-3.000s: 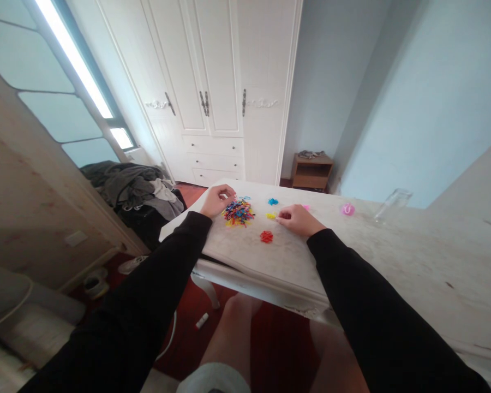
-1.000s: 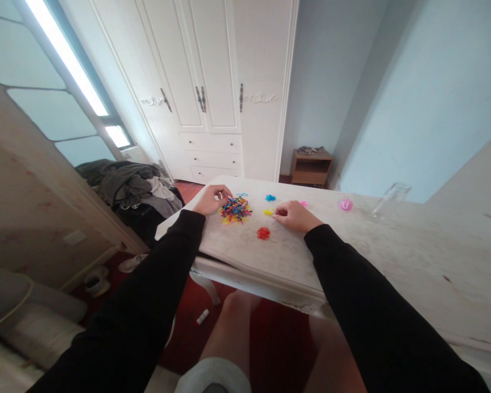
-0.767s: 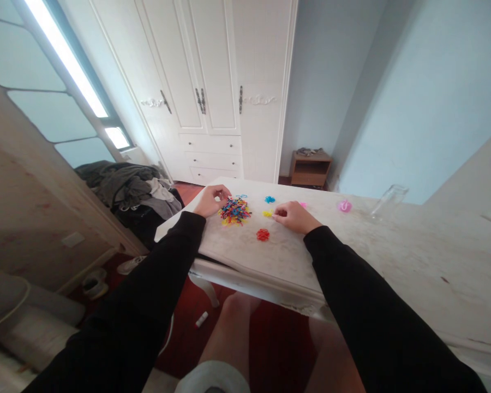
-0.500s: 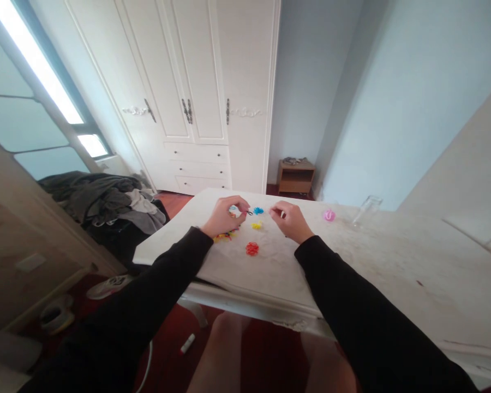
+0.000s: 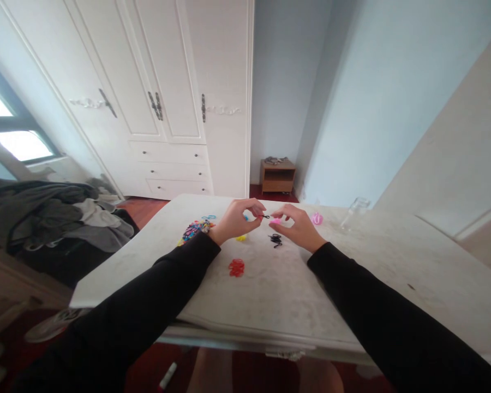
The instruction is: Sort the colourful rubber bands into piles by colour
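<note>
My left hand (image 5: 240,221) pinches a small black elastic band (image 5: 265,216) between thumb and fingertips, with a bit of red at the tips. Facing it, my right hand (image 5: 297,225) has thumb and fingers apart, close to the band. A pink pile of bands (image 5: 275,221) shows between the right fingers, seemingly on the table behind. Below that hand lies a black pile (image 5: 275,240). Nearer me is a red pile (image 5: 236,268). Yellow bands (image 5: 241,238) and blue ones (image 5: 246,218) are partly hidden by my left hand. A mixed multicoloured heap (image 5: 195,231) lies beside my left wrist.
The white table (image 5: 286,295) also bears a light-blue band (image 5: 208,217), another pink bundle (image 5: 317,219) and a clear glass bottle or jar (image 5: 355,214). Beyond stand a white wardrobe (image 5: 225,147) and a small wooden cabinet (image 5: 277,183). Clothes (image 5: 94,218) are heaped at left.
The view has swung right. My hands have come closer together, and my right fingers have spread from a near pinch. The black pile now shows; the left hand still holds the black band.
</note>
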`<action>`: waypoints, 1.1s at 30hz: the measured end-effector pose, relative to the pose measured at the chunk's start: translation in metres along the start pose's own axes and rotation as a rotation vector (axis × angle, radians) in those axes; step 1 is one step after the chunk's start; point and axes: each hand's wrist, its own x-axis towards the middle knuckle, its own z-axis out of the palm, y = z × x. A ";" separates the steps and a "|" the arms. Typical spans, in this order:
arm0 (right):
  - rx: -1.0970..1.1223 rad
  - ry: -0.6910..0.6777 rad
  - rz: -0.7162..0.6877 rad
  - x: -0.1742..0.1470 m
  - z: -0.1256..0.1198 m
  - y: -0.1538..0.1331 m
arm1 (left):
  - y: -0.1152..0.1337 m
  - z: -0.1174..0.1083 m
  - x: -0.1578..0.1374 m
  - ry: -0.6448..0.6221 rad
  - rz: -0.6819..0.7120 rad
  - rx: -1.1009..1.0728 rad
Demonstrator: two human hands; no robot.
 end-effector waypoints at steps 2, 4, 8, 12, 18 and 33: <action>0.007 -0.018 -0.004 0.000 0.005 -0.004 | 0.002 -0.002 -0.004 -0.017 -0.001 0.011; 0.010 0.004 0.006 0.000 0.007 -0.007 | 0.003 -0.003 -0.006 -0.033 -0.011 0.010; 0.042 -0.015 0.023 -0.001 0.006 -0.012 | 0.002 -0.003 -0.007 -0.042 -0.039 0.008; 0.033 -0.037 0.047 -0.002 0.006 -0.016 | 0.004 -0.002 -0.008 -0.057 -0.051 0.003; 0.021 -0.002 0.097 0.000 0.007 -0.020 | 0.009 -0.004 -0.007 -0.083 -0.066 0.038; 0.021 0.014 0.135 -0.001 0.008 -0.018 | 0.011 -0.002 -0.007 -0.100 -0.084 0.081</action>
